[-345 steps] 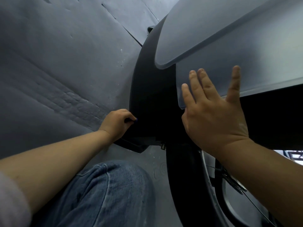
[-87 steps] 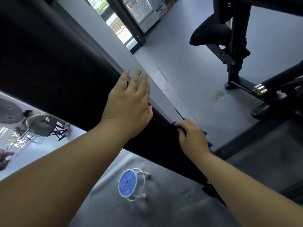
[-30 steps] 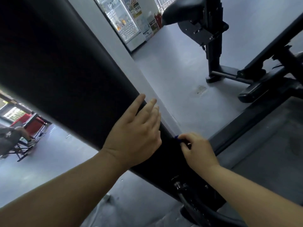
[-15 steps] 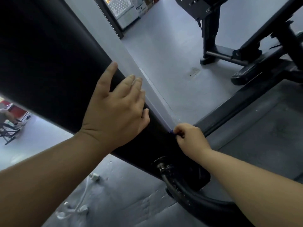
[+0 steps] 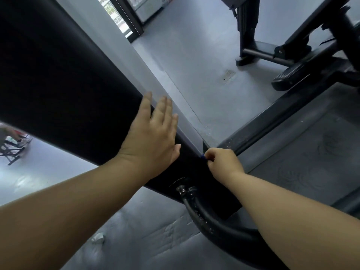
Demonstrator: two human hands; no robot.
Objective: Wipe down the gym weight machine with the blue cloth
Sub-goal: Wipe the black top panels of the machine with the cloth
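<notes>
Left hand (image 5: 151,141) laid flat on the black machine panel (image 5: 64,90), fingers straight and slightly spread; right hand (image 5: 222,162) curled, pinching the blue cloth (image 5: 202,156) at the panel's lower edge, cloth mostly hidden. Cloth is best kept pressed flat and drawn along the edge while the panel is steadied.

the left hand (image 5: 151,142) lies flat on the black panel of the weight machine (image 5: 64,90), fingers straight and slightly spread, fingertips reaching the panel's grey edge. just right of its thumb, the right hand (image 5: 222,161) curls into a fist against the same panel, gripping the blue cloth (image 5: 202,156), of which only a small tip peeks out beside the knuckles. below both hands a black hose (image 5: 202,217) curves out from the panel's lower end. beyond the fingertips stretches grey floor (image 5: 194,55) with another machine's frame (image 5: 272,55).
</notes>
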